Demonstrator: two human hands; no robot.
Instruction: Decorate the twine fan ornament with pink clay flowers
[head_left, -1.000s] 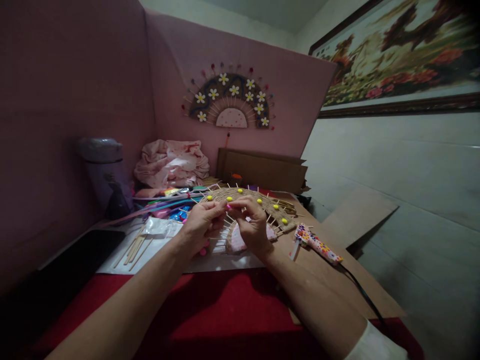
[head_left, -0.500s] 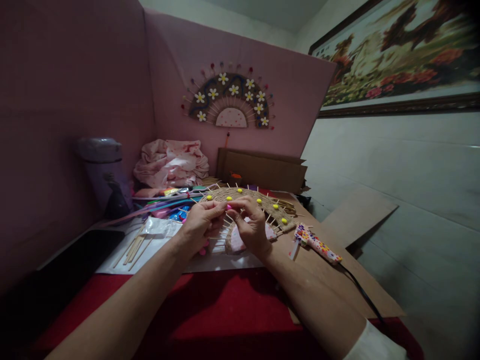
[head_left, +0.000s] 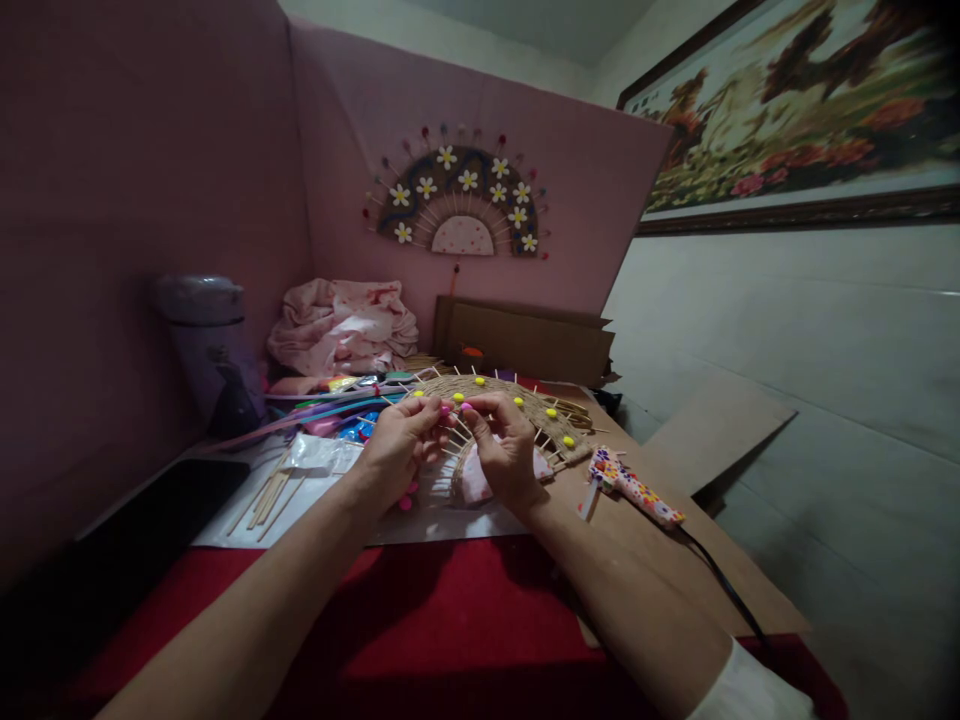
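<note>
Between the fingertips of my left hand (head_left: 401, 440) is a small pink lump of clay (head_left: 445, 411). My right hand (head_left: 504, 445) pinches another pink bit (head_left: 466, 406), with a narrow gap between the two. Behind and below the hands lies a twine-wrapped half-round fan (head_left: 504, 398) with thin sticks around its edge and several yellow dots (head_left: 518, 402) on it. Its pale pink half-disc centre (head_left: 474, 478) is partly hidden by my right hand. More pink pieces (head_left: 407, 497) rest on the white sheet beneath my left hand.
A flower-patterned glue gun (head_left: 636, 490) with a black cord lies at right on cardboard (head_left: 720, 560). At left are wooden sticks (head_left: 266, 500), a plastic bag (head_left: 322, 453), a dark flat panel (head_left: 172, 500) and a purple bottle (head_left: 214, 350). A finished-looking flowered fan (head_left: 450, 190) hangs behind.
My fingertips have drawn slightly apart. Pink clay that showed as one spot between them now shows as two pieces, one in each hand.
</note>
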